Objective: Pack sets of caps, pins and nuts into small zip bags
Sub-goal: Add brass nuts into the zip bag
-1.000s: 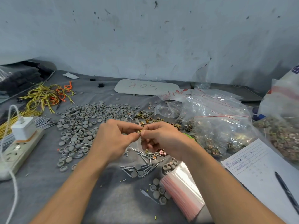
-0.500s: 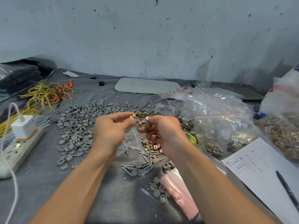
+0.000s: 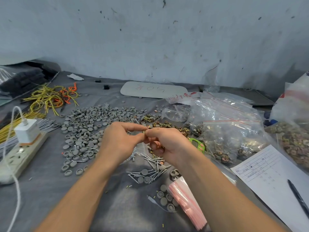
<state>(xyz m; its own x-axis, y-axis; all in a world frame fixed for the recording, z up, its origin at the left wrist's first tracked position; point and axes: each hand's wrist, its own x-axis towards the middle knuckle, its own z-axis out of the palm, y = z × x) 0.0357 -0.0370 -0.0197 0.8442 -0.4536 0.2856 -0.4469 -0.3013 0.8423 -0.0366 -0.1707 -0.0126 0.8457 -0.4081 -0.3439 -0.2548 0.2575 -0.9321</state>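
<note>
Just right of the heap of round grey plastic caps (image 3: 87, 128), a person's left hand (image 3: 120, 141) and right hand (image 3: 165, 144) pinch a small brass-coloured metal nut (image 3: 145, 131) between curled fingertips; filled clear zip bags (image 3: 230, 131) farther right, with loose silver metal pins (image 3: 150, 171), suggest packing is only part done.

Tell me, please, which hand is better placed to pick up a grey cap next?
Probably the left hand: the caps lie spread just beside it, while the right hand cradles spare nuts in curled fingers.
</note>
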